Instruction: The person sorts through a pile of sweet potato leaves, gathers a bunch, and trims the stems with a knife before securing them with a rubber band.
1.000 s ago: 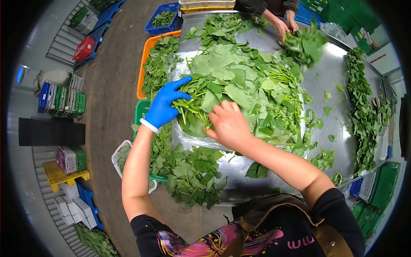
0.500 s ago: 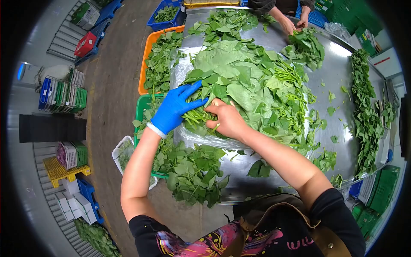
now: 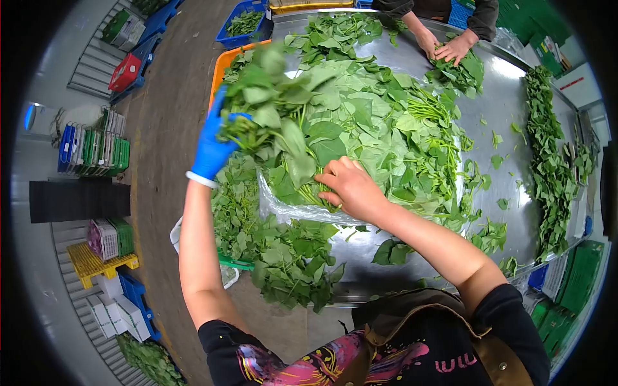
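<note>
My left hand (image 3: 214,143), in a blue glove, is closed around the stems of a bunch of leafy greens (image 3: 261,106). That bunch is lifted over the left side of the table and partly blurred. My bare right hand (image 3: 354,190) has its fingers curled round several green stems (image 3: 309,192) at the near edge of the leaf pile. The large pile of broad green leaves (image 3: 367,128) lies on clear plastic film (image 3: 283,209), with stems bundled at its right side.
A metal table (image 3: 360,273) carries loose leaves and a long row of greens (image 3: 550,174) at right. Across it, a co-worker's hands (image 3: 444,48) press on another bunch. An orange crate (image 3: 222,67), a green crate (image 3: 235,262) and a blue crate (image 3: 261,32) stand along the left.
My left hand has moved left and up, lifting a bunch of leafy greens off the pile. My right hand has shifted slightly right and down. The co-worker's hands have spread over their bunch.
</note>
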